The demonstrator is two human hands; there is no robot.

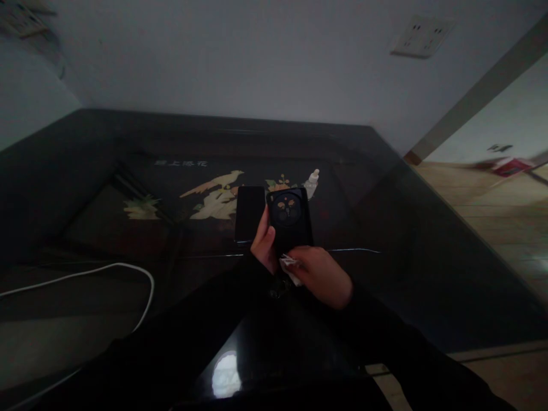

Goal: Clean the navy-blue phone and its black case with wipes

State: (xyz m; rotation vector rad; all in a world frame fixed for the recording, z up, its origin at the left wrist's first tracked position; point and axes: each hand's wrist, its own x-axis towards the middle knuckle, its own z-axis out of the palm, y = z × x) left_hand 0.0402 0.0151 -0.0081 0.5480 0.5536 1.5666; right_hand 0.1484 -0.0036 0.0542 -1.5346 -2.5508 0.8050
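My left hand point(264, 242) is closed round the left edge of a black phone point(295, 225). The phone's back faces me, with a round camera block near its top. Between the fingers of my right hand point(323, 275) is a crumpled white tissue point(291, 271), at the phone's lower end; whether it touches the phone I cannot tell. A second dark phone-like slab point(249, 214) lies flat on the table just left of the held phone. Behind the held phone's upper right corner is a small pale bottle point(313, 182), partly hidden at its base.
The glossy black table point(385, 217) carries bird and flower pictures and pale lettering. A white cable point(115, 266) curves across its left side. A wall with a socket plate point(423, 37) rises behind. On the floor at right is a red object point(512, 166). The light is dim.
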